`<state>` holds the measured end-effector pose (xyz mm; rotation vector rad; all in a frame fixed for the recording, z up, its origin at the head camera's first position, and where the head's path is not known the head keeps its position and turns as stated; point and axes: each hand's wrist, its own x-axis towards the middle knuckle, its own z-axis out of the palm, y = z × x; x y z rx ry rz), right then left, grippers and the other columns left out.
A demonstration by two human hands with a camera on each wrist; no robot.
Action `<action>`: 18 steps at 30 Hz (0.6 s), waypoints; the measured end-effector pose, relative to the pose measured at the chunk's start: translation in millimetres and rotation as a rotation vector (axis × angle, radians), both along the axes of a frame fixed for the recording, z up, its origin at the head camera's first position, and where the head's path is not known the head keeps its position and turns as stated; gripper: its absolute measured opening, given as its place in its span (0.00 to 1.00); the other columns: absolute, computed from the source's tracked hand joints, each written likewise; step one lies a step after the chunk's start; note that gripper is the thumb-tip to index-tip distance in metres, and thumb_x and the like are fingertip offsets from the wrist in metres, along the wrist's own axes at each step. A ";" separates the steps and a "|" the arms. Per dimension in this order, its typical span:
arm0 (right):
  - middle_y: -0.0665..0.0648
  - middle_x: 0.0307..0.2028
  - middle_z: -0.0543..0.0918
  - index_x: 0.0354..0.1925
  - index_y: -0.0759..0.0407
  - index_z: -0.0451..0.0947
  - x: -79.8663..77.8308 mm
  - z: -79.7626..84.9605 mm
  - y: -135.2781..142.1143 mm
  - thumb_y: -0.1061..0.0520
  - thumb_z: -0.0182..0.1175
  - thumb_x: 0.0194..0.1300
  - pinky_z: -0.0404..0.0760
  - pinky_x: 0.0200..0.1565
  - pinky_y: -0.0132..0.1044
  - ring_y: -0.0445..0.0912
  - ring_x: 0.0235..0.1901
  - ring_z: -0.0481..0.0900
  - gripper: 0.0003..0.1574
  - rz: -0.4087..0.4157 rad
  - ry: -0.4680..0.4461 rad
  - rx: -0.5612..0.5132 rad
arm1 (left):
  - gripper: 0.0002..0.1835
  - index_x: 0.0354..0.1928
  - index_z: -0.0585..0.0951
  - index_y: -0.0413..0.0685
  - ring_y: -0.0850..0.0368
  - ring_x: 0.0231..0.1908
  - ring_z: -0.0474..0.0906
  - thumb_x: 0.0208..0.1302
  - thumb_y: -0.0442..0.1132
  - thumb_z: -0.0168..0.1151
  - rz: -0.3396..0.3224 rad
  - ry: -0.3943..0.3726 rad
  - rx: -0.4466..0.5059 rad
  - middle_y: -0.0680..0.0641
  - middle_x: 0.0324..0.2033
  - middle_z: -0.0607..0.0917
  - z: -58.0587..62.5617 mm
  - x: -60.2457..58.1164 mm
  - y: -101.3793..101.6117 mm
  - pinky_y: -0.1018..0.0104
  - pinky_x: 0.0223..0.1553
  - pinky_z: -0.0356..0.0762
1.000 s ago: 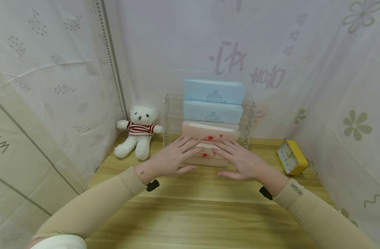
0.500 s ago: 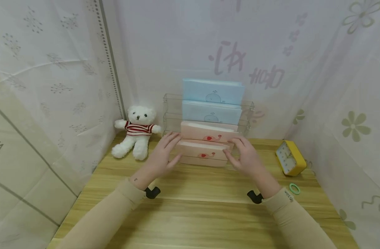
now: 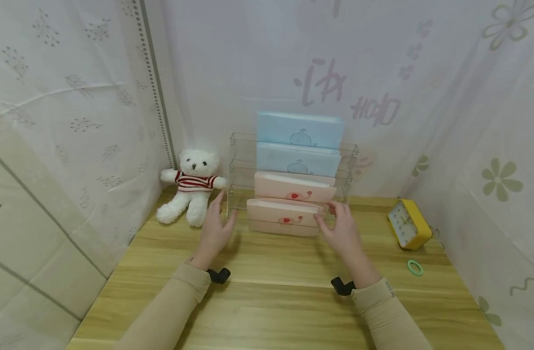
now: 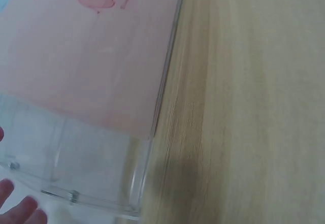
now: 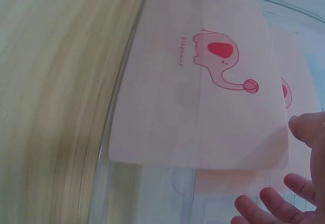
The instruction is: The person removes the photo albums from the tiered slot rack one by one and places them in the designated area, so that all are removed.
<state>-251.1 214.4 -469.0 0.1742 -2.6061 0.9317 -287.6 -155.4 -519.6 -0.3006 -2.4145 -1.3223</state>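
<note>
A clear tiered rack (image 3: 241,162) stands at the back of the table. Two pink notebooks with a red elephant, one in front (image 3: 264,218) and one behind (image 3: 271,184), lean in its lower tiers. Light blue whale notebooks, a lower one (image 3: 273,158) and an upper one (image 3: 275,129), fill the tiers above. My left hand (image 3: 214,232) is at the rack's left end, thumb and fingers apart, holding nothing. Beside the front pink notebook's right edge is my right hand (image 3: 343,232); its thumb (image 5: 303,127) is close to the top corner and its fingers are spread.
Left of the rack sits a white teddy bear (image 3: 197,182) in a striped shirt, close to my left hand. A yellow alarm clock (image 3: 408,223) and a green ring (image 3: 415,268) are on the right of the wooden table (image 3: 267,306). Patterned curtains (image 3: 267,58) surround it.
Both hands have drawn apart from over the pink notebooks: the left out to the rack's left end, the right to the front notebook's right edge. The green ring has come into view.
</note>
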 end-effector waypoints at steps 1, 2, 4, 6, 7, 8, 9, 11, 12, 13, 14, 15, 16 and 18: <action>0.69 0.66 0.78 0.74 0.65 0.70 -0.4 -0.9 -1.3 0.40 0.68 0.78 0.83 0.64 0.63 0.64 0.64 0.81 0.42 -0.005 -0.002 -0.013 | 0.40 0.89 0.56 0.47 0.34 0.80 0.68 0.85 0.47 0.60 -0.005 -0.010 0.031 0.38 0.83 0.67 -2.2 -1.5 -0.2 0.36 0.79 0.72; 0.68 0.65 0.79 0.74 0.65 0.70 -1.2 -2.6 -2.7 0.41 0.69 0.78 0.83 0.64 0.63 0.64 0.64 0.81 0.42 -0.008 -0.005 -0.027 | 0.39 0.89 0.56 0.47 0.34 0.80 0.69 0.85 0.46 0.60 -0.012 -0.022 0.060 0.37 0.83 0.67 -4.5 -2.8 -0.3 0.36 0.78 0.73; 0.67 0.65 0.79 0.74 0.64 0.70 -3.5 -6.4 -5.5 0.42 0.70 0.77 0.82 0.65 0.63 0.63 0.64 0.82 0.41 -0.007 -0.006 -0.057 | 0.38 0.88 0.58 0.48 0.33 0.79 0.70 0.85 0.45 0.59 -0.019 -0.040 0.111 0.38 0.83 0.69 -9.0 -5.8 0.3 0.36 0.76 0.75; 0.66 0.64 0.81 0.73 0.63 0.70 -6.3 -10.5 -8.8 0.43 0.72 0.76 0.82 0.66 0.63 0.63 0.64 0.83 0.41 0.004 0.010 -0.087 | 0.36 0.87 0.60 0.50 0.32 0.79 0.71 0.85 0.44 0.59 -0.011 -0.052 0.143 0.38 0.82 0.70 -12.2 -7.5 0.7 0.35 0.75 0.76; 0.66 0.63 0.81 0.72 0.62 0.71 -7.8 -12.6 -10.5 0.44 0.73 0.75 0.83 0.66 0.63 0.63 0.64 0.84 0.40 0.014 0.021 -0.101 | 0.35 0.86 0.61 0.51 0.32 0.78 0.72 0.85 0.44 0.59 -0.004 -0.056 0.152 0.38 0.82 0.70 -13.4 -8.0 0.7 0.35 0.75 0.77; 0.66 0.63 0.81 0.72 0.62 0.72 -8.9 -14.1 -12.7 0.44 0.73 0.75 0.83 0.66 0.63 0.63 0.64 0.84 0.40 0.021 0.027 -0.115 | 0.34 0.86 0.61 0.52 0.31 0.78 0.72 0.85 0.43 0.59 0.000 -0.060 0.156 0.37 0.82 0.70 -14.7 -8.5 0.2 0.34 0.74 0.77; 0.66 0.63 0.81 0.71 0.62 0.72 -10.1 -15.1 -14.6 0.45 0.74 0.74 0.83 0.66 0.62 0.63 0.63 0.84 0.39 0.030 0.036 -0.126 | 0.34 0.86 0.61 0.53 0.31 0.78 0.72 0.85 0.42 0.59 0.010 -0.063 0.159 0.38 0.82 0.71 -16.2 -9.2 -0.1 0.34 0.73 0.78; 0.66 0.63 0.82 0.70 0.62 0.74 -12.4 -16.7 -18.3 0.46 0.75 0.73 0.84 0.66 0.62 0.64 0.63 0.84 0.37 0.051 0.059 -0.148 | 0.33 0.85 0.62 0.55 0.31 0.77 0.74 0.84 0.40 0.59 0.023 -0.063 0.167 0.37 0.81 0.72 -17.6 -9.7 -1.0 0.34 0.72 0.79; 0.66 0.63 0.82 0.69 0.62 0.75 -13.7 -17.3 -19.8 0.47 0.75 0.73 0.84 0.65 0.62 0.64 0.62 0.84 0.36 0.061 0.068 -0.161 | 0.33 0.85 0.63 0.55 0.31 0.76 0.75 0.84 0.39 0.59 0.027 -0.063 0.175 0.37 0.80 0.73 -18.5 -10.3 -1.3 0.34 0.71 0.80; 0.66 0.63 0.83 0.68 0.61 0.77 -14.9 -17.9 -21.1 0.48 0.76 0.73 0.84 0.64 0.62 0.64 0.61 0.83 0.35 0.070 0.080 -0.171 | 0.33 0.85 0.63 0.55 0.31 0.76 0.75 0.84 0.38 0.59 0.028 -0.064 0.184 0.37 0.80 0.73 -19.1 -10.7 -1.3 0.34 0.71 0.80; 0.65 0.62 0.83 0.67 0.61 0.78 -16.1 -18.6 -22.1 0.50 0.76 0.72 0.84 0.63 0.62 0.63 0.60 0.83 0.33 0.078 0.090 -0.180 | 0.33 0.85 0.63 0.55 0.31 0.75 0.76 0.84 0.38 0.59 0.025 -0.069 0.192 0.36 0.79 0.74 -19.9 -11.4 -1.2 0.35 0.71 0.80; 0.65 0.62 0.83 0.65 0.61 0.80 -17.4 -19.3 -22.8 0.51 0.77 0.71 0.84 0.62 0.61 0.63 0.59 0.82 0.31 0.087 0.099 -0.190 | 0.33 0.85 0.63 0.55 0.31 0.75 0.76 0.84 0.37 0.59 0.021 -0.075 0.196 0.36 0.79 0.74 -20.7 -12.1 -0.7 0.35 0.71 0.81; 0.64 0.61 0.84 0.63 0.60 0.82 -18.5 -19.8 -23.3 0.52 0.78 0.71 0.83 0.62 0.62 0.62 0.59 0.82 0.28 0.099 0.109 -0.201 | 0.33 0.85 0.63 0.56 0.31 0.75 0.77 0.85 0.37 0.59 0.014 -0.079 0.202 0.35 0.79 0.74 -21.2 -12.5 -0.2 0.35 0.71 0.81; 0.62 0.58 0.85 0.57 0.58 0.86 -21.3 -21.4 -23.8 0.55 0.79 0.69 0.82 0.64 0.61 0.60 0.59 0.82 0.22 0.129 0.124 -0.220 | 0.32 0.85 0.63 0.57 0.31 0.75 0.77 0.85 0.38 0.58 0.004 -0.091 0.207 0.34 0.79 0.74 -23.1 -14.1 1.3 0.35 0.71 0.81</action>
